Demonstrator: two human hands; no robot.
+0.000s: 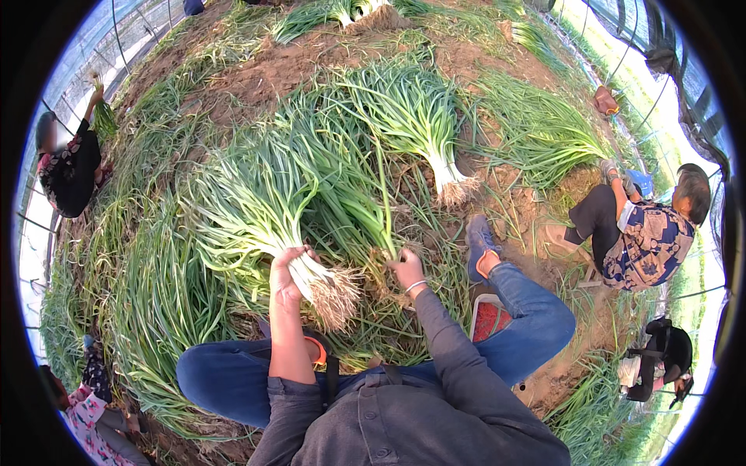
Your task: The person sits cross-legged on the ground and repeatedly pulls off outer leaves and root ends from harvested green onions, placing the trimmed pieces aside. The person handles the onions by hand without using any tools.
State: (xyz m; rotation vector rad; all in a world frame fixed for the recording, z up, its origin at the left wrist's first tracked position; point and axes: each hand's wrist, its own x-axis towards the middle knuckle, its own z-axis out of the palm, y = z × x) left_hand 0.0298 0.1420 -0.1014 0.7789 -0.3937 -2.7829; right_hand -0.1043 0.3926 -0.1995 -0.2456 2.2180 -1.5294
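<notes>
My left hand (289, 274) grips the white stems of a thick bunch of green garlic or young leeks (256, 198). The bunch's tan fibrous roots (335, 297) point towards my right knee, and its leaves fan out to the far left. Pinched in my right hand (408, 269) is the lower end of a green stalk (384, 204), which stands up beside some yellowed leaves. Just right of the bunch, more loose green plants (341, 180) lie on the ground. Farther ahead, a separate bunch (428, 131) rests with its white stems and roots towards me.
A red-bottomed tub (486, 317) sits beneath my right leg. On the right, a seated co-worker (638, 233) in gloves touches another bunch (542, 128). A black bag (661, 358) is behind them. Two people are at the left rim. Uncut-looking plants (163, 309) cover the left side.
</notes>
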